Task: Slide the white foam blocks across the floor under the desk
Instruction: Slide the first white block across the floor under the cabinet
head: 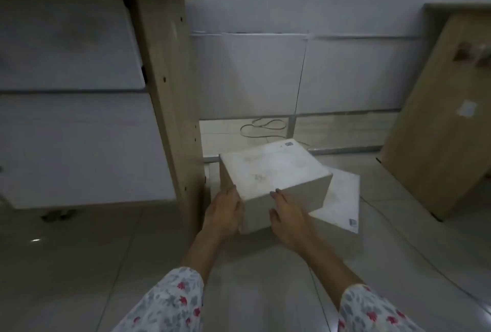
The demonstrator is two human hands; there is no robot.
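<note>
The white foam block [273, 172] sits on the tiled floor [252, 292] at the mouth of the gap between the wooden desk leg [170, 98] on my left and a leaning wooden panel [441, 119] on my right. A second, flatter foam piece [342, 199] lies just behind and to the right of it, partly hidden by the block, touching or nearly touching it. My left hand [223, 212] is laid flat against the block's near left face, fingers straight and together. My right hand [287, 214] presses the near right face the same way, fingers extended, nothing pinched. I judge the slide to be in progress: the block stands at the opening, not yet deep in the recess. A loose cable [263, 127] lies on the floor farther in, near the back wall panels [265, 74]. What remains, as I read it, is pushing this block further in, then dealing with the flatter piece. The cable may snag the block's leading edge.
</note>
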